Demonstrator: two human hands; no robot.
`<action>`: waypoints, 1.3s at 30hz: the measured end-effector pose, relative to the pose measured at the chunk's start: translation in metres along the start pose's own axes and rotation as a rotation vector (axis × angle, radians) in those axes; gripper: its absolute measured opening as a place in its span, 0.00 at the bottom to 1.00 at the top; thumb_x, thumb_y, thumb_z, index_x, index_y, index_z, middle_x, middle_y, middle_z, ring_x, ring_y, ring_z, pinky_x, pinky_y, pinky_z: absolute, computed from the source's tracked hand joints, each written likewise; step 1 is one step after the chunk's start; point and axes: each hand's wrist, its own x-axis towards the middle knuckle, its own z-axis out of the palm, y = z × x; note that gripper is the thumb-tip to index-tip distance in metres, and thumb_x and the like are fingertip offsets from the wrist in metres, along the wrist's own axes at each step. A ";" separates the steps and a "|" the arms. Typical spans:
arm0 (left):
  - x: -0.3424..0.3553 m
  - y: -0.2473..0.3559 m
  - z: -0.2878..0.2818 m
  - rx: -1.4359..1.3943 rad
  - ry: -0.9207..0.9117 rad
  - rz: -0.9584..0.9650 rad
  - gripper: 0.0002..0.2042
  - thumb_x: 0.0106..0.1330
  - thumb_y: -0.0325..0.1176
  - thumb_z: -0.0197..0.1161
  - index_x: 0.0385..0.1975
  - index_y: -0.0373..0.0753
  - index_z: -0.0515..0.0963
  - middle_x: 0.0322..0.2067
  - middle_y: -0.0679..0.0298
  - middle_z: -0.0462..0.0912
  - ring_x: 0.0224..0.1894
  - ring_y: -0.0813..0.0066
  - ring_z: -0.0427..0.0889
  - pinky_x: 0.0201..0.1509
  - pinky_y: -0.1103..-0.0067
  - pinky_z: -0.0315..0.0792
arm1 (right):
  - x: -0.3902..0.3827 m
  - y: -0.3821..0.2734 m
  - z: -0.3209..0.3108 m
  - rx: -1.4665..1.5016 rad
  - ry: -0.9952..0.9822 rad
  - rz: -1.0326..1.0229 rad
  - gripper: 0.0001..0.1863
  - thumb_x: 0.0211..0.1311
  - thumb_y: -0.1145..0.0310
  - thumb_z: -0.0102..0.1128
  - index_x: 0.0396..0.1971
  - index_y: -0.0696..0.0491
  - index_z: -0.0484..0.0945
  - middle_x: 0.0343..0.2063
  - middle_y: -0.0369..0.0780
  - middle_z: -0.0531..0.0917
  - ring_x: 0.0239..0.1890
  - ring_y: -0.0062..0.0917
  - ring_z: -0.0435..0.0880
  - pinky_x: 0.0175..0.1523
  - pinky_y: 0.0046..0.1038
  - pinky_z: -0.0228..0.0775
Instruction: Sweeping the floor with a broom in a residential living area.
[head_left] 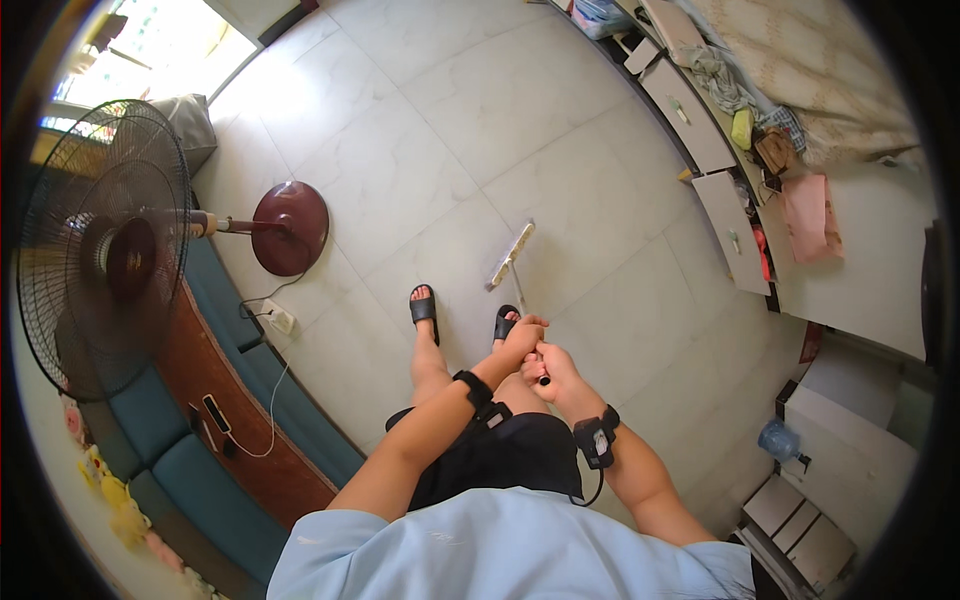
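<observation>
Both of my hands are wrapped around the handle of a long-handled mop (pixel 512 256), in front of my body. My left hand (pixel 524 338) grips the shaft further out, and my right hand (pixel 558 370) is closed just behind it, around the black-tipped handle end. The mop's narrow, whitish bar-shaped head rests on the pale tiled floor (pixel 420 190) ahead of my feet, tilted to the upper right. Part of the thin shaft shows between the head and my left hand; the rest is covered by my fingers. Black straps with small devices sit on both my wrists.
To the left stand a large fan (pixel 130 250) with a round maroon base (pixel 290 228), a power strip (pixel 278 318) with cords, and a teal-cushioned wooden bench (pixel 230 400). Drawers (pixel 735 230) line the right side, near a blue water jug (pixel 778 440). My feet wear black sandals (pixel 424 308).
</observation>
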 end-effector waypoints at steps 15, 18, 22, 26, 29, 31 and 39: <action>-0.035 0.033 -0.038 0.023 0.102 -0.221 0.15 0.45 0.23 0.46 0.35 0.34 0.71 0.34 0.59 0.74 0.37 0.72 0.72 0.38 0.83 0.67 | 0.039 0.019 0.005 -0.149 -0.062 0.023 0.08 0.64 0.66 0.38 0.25 0.51 0.60 0.18 0.33 0.65 0.10 0.11 0.58 0.12 0.11 0.53; -0.035 0.028 -0.037 -0.158 0.026 -0.154 0.15 0.45 0.22 0.46 0.35 0.35 0.71 0.31 0.59 0.74 0.34 0.72 0.72 0.33 0.81 0.68 | 0.032 0.017 0.011 -0.068 -0.005 0.042 0.08 0.63 0.67 0.37 0.24 0.51 0.61 0.17 0.33 0.64 0.10 0.11 0.58 0.12 0.12 0.53; -0.024 0.021 -0.039 -0.199 0.051 -0.114 0.16 0.45 0.18 0.44 0.36 0.33 0.70 0.31 0.59 0.73 0.32 0.72 0.73 0.31 0.79 0.69 | 0.046 0.015 0.019 -0.196 0.079 0.074 0.07 0.61 0.68 0.39 0.23 0.51 0.61 0.15 0.32 0.63 0.10 0.12 0.57 0.12 0.14 0.52; -0.020 0.022 -0.041 -0.178 0.158 -0.111 0.15 0.45 0.16 0.42 0.34 0.31 0.69 0.28 0.59 0.73 0.31 0.71 0.73 0.34 0.81 0.68 | 0.050 0.015 0.014 -0.141 0.013 0.037 0.08 0.61 0.68 0.40 0.23 0.51 0.62 0.14 0.31 0.63 0.10 0.12 0.58 0.13 0.13 0.53; -0.031 0.022 -0.044 -0.105 0.041 0.147 0.14 0.47 0.17 0.45 0.35 0.31 0.70 0.28 0.60 0.73 0.33 0.71 0.73 0.35 0.81 0.69 | 0.046 0.015 0.013 -0.041 -0.084 0.165 0.10 0.65 0.66 0.35 0.25 0.53 0.61 0.17 0.33 0.64 0.11 0.11 0.58 0.11 0.11 0.53; -0.032 0.026 -0.051 -0.095 0.111 0.056 0.14 0.48 0.19 0.46 0.36 0.31 0.69 0.28 0.60 0.73 0.33 0.71 0.73 0.36 0.81 0.68 | 0.051 0.016 0.019 -0.006 -0.013 0.135 0.12 0.65 0.64 0.35 0.25 0.54 0.61 0.17 0.33 0.64 0.12 0.11 0.59 0.12 0.11 0.54; -0.036 0.033 -0.100 0.004 0.133 0.064 0.13 0.50 0.24 0.51 0.38 0.35 0.70 0.30 0.62 0.72 0.28 0.77 0.68 0.29 0.84 0.64 | 0.041 0.046 0.067 -0.080 -0.083 0.184 0.13 0.64 0.63 0.38 0.21 0.54 0.60 0.14 0.32 0.62 0.12 0.12 0.60 0.13 0.12 0.54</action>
